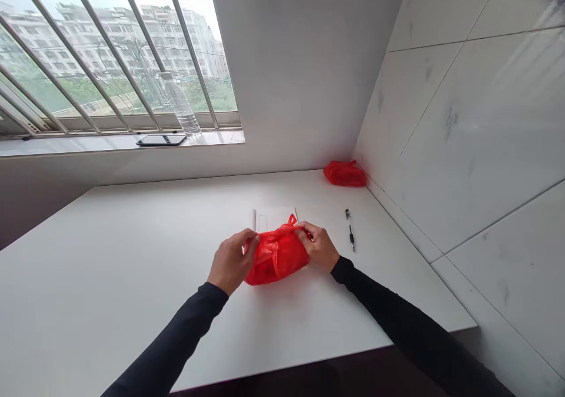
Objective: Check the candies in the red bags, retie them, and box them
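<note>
A red plastic bag (282, 257) is between my two hands over the white table, its top edge stretched between them. My left hand (233, 260) pinches the bag's upper left edge between thumb and fingers. With thumb and fingers closed, my right hand (318, 246) grips the upper right part, near a handle loop that sticks up. What the bag contains, if anything, cannot be made out. Just behind the bag lies a white sheet of paper (269, 219) with small marks, partly hidden by it.
A black and clear pen (351, 231) lies on the white table (132, 256) right of my hands. Another red plastic bag (344, 174) sits in the back right corner by the tiled wall. A water bottle (182, 107) and a dark flat device (161, 140) rest on the windowsill.
</note>
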Tool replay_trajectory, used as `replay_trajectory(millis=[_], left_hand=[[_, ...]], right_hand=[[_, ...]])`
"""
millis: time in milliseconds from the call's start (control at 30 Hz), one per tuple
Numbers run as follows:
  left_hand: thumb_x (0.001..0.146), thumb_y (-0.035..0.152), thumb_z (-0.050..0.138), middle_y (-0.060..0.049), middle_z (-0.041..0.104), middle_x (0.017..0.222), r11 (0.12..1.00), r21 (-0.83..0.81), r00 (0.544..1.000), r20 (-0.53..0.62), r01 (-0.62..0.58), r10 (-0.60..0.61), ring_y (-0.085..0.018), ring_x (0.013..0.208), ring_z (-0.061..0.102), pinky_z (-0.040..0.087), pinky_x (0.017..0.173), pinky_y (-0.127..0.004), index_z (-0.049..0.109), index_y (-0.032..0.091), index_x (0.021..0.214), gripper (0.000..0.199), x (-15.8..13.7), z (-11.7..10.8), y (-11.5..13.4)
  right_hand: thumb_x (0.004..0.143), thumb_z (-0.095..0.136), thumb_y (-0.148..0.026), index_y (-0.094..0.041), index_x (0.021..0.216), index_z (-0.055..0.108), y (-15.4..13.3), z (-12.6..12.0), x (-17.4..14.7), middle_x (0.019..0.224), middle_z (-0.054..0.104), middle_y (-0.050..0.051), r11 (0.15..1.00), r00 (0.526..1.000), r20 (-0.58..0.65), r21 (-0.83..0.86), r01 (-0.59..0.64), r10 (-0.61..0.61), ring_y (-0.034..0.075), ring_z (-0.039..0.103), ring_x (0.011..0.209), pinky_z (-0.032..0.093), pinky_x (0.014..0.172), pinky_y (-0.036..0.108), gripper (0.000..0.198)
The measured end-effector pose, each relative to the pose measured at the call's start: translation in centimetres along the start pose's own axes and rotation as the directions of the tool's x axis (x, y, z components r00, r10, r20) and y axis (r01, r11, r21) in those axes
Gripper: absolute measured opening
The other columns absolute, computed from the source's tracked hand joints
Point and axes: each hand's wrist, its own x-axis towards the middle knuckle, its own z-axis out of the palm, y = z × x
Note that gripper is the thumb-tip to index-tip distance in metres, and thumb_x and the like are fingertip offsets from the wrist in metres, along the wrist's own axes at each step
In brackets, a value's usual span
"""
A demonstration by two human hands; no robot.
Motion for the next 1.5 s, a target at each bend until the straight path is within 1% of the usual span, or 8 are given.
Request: replay_trajectory(millis=[133,267,400,633,833,1133,1333,1500], left_hand=[[0.097,0.039,0.046,-0.004,0.069,0.087,0.998,-0.005,0.984,-0.171,0.060,-0.060,-0.022,0.078,0.062,0.049,0.072,-0.037,0.066,0.021,0.094,0.027,0.6,-0.4,-0.7],[0.095,0.034,0.054,-0.008,0.063,0.127,0.982,0.023,0.980,-0.075,-0.185,0.186,-0.025,0.116,0.058,0.048,0.097,-0.042,0.059,0.024,0.133,0.040,0.0,0.0,0.4],[0.097,0.030,0.057,-0.006,0.067,0.103,0.926,0.114,0.929,-0.045,-0.361,0.368,-0.023,0.100,0.059,0.049,0.091,-0.042,0.072,0.023,0.105,0.019,-0.1,0.6,1.0],[0.093,0.032,0.064,-0.006,0.060,0.099,0.986,0.034,0.875,-0.456,-0.162,0.160,-0.020,0.089,0.058,0.048,0.076,-0.035,0.073,0.021,0.098,0.016,1.4,-2.6,1.4],[0.086,0.018,0.051,-0.002,0.065,0.097,0.950,-0.313,0.961,-0.267,-0.012,-0.076,-0.017,0.086,0.061,0.048,0.073,-0.032,0.056,0.022,0.090,0.007,2.0,-2.9,3.3],[0.084,0.044,0.072,0.002,0.052,0.075,0.933,-0.356,0.998,-0.006,0.056,-0.062,-0.016,0.072,0.051,0.045,0.074,-0.034,0.065,0.023,0.091,0.024,0.6,-3.2,2.3],[0.086,0.044,0.071,-0.002,0.060,0.085,0.915,-0.401,0.988,-0.128,0.030,-0.089,-0.016,0.073,0.052,0.043,0.066,-0.031,0.062,0.021,0.084,0.025,0.9,-3.4,1.7],[0.088,0.038,0.070,-0.004,0.069,0.087,0.789,-0.603,0.992,0.097,0.122,-0.079,-0.020,0.080,0.064,0.050,0.069,-0.033,0.058,0.023,0.099,0.022,0.4,-2.9,3.0]], right_hand=[[0.099,0.044,-0.035,-0.018,0.101,0.066,0.9,-0.7,-0.2,0.097,0.067,0.007,0.999,0.991,-0.133,-0.027,-0.020,0.017,0.021,0.061,0.090,0.049,0.077,0.033,0.028],[0.091,0.054,-0.031,-0.022,0.129,0.057,0.1,-0.5,-0.7,0.119,0.062,0.007,0.999,0.991,-0.130,-0.035,0.024,-0.029,0.022,0.058,0.111,0.046,0.101,0.039,0.040],[0.089,0.064,-0.038,-0.023,0.110,0.065,-1.0,-0.2,-1.3,0.099,0.064,0.004,0.998,0.996,-0.088,-0.050,0.031,-0.035,0.021,0.059,0.095,0.048,0.095,0.038,0.025],[0.095,0.050,-0.037,-0.021,0.100,0.050,-2.2,-1.5,1.1,0.102,0.061,0.006,0.998,0.983,-0.172,0.012,-0.066,0.067,0.019,0.059,0.098,0.048,0.092,0.037,0.016],[0.087,0.070,-0.048,-0.023,0.134,0.050,-6.7,-3.8,6.0,0.088,0.063,-0.001,0.988,0.949,0.277,-0.069,-0.136,0.150,0.017,0.061,0.080,0.049,0.074,0.030,0.057],[0.087,0.072,-0.048,-0.023,0.093,0.072,-9.3,-4.9,5.3,0.099,0.066,0.002,0.972,0.757,0.648,-0.221,0.077,0.088,0.019,0.060,0.094,0.046,0.081,0.031,0.026],[0.095,0.057,-0.041,-0.024,0.107,0.056,-9.1,-6.5,5.5,0.076,0.063,-0.003,0.915,0.907,0.326,-0.381,-0.130,0.264,0.015,0.059,0.065,0.045,0.059,0.027,0.021],[0.091,0.054,-0.023,-0.030,0.125,0.050,-9.3,-6.5,4.9,0.092,0.064,0.001,0.847,0.970,0.143,-0.523,-0.096,0.198,0.017,0.061,0.064,0.050,0.064,0.033,0.035]])
